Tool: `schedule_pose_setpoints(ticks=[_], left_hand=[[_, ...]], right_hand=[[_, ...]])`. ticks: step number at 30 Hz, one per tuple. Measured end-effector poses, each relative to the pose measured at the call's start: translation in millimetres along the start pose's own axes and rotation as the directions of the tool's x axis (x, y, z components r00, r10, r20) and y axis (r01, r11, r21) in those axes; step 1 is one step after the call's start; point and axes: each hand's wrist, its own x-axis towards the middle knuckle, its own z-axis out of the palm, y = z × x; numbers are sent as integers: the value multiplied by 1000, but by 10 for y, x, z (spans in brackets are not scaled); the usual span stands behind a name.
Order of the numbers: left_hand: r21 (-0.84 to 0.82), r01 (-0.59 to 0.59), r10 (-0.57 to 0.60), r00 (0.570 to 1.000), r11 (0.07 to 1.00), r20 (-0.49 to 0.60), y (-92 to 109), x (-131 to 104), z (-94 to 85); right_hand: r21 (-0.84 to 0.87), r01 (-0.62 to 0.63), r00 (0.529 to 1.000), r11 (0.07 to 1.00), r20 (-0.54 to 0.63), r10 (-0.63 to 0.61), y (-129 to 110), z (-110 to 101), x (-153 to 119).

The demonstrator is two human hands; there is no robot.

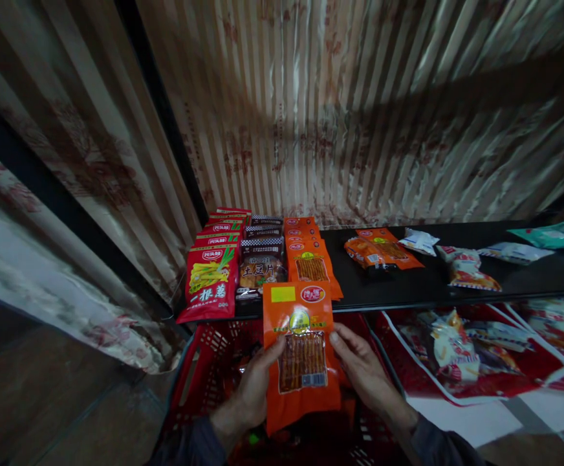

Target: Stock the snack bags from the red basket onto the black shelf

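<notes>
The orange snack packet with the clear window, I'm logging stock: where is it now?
In the head view, low centre, the orange snack packet is held between left hand and right hand, above the red plastic basket.

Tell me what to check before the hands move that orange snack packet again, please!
1. Left hand grips the flat orange plastic snack packet at its left edge: ok.
2. Right hand grips the packet's right edge: ok.
3. Packet is upright, label facing the camera: ok.
4. Red plastic mesh basket sits right under the packet: ok.
5. Row of matching orange packets on the black shelf is neatly lined up: ok.
6. Room for another packet at the front of that row: cannot tell.
</notes>
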Motion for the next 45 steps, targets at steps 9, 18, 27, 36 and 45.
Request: schedule_pose_setpoints(ticks=[9, 18, 27, 36, 45], left_hand=[[53, -32, 33, 999, 998, -25, -1, 25, -61], [117, -158, 168, 983, 980, -78, 57, 51, -57], [164, -112, 120, 992, 980, -36, 52, 52, -93], [220, -105, 109, 994, 970, -7, 60, 47, -77], [144, -204, 219, 970, 968, -101, 204, 109, -78]], right_hand=[[81, -27, 997, 996, -75, 33, -68, 53, -2], [86, 2, 992, 996, -127, 9, -73, -21, 34], [118, 21, 984, 993, -177, 0, -114, -29, 63], [119, 23, 981, 993, -194, 0, -162, -2, 69], [31, -16, 999, 999, -48, 18, -118, -61, 18]])
